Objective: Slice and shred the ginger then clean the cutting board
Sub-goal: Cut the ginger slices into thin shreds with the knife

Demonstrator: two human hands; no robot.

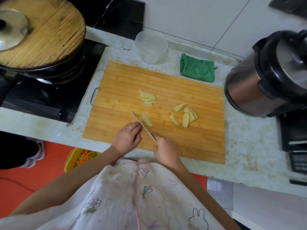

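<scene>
Bamboo board (pixel 166 83) w/ ginger shreds (pixel 147 98), knife (pixel 142 124)

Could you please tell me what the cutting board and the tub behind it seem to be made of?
The cutting board: likely bamboo, matte, shown by its narrow glued tan strips. The tub: seemingly clear plastic, glossy; the counter shows through its walls.
</scene>
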